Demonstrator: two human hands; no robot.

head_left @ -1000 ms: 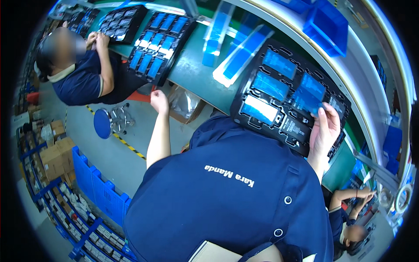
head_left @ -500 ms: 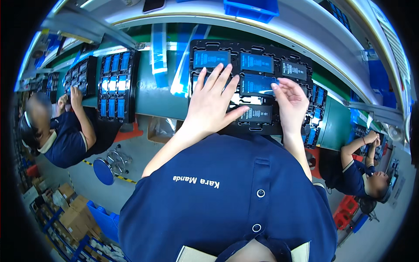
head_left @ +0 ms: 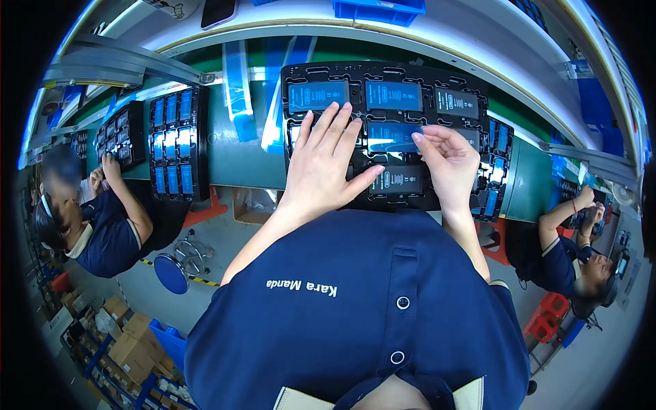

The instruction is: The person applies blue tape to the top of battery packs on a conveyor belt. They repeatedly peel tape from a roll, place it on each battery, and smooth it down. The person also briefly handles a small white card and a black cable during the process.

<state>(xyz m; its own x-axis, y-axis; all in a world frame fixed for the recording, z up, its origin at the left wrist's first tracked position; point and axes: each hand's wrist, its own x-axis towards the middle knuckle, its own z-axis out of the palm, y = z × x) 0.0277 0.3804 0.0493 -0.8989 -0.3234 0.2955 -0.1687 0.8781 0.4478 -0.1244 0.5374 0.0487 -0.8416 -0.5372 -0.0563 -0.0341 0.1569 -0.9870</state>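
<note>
A black moulded tray (head_left: 383, 71) lies in front of me with flat battery packs in its pockets. Several packs, such as the upper-middle battery pack (head_left: 394, 96), have blue film on their faces; the upper-right battery pack (head_left: 456, 102) looks dark grey without it. My left hand (head_left: 321, 160) rests flat over the left part of the tray, fingers spread, hiding what is under it. With thumb and forefinger, my right hand (head_left: 447, 160) pinches the right end of the blue film (head_left: 393, 135) on the centre pack. Below it sits a dark battery pack (head_left: 396, 181).
Another filled tray (head_left: 178, 147) stands to the left, and a further tray (head_left: 497, 164) adjoins mine on the right. Blue-edged film strips (head_left: 236, 89) lie behind on the green bench. A shelf above holds a blue bin (head_left: 379, 10) and a phone (head_left: 219, 12). Co-workers sit on both sides.
The whole view has shifted slightly, so the tray appears a little further left. My hands keep nearly the same places on it; the pinch continues.
</note>
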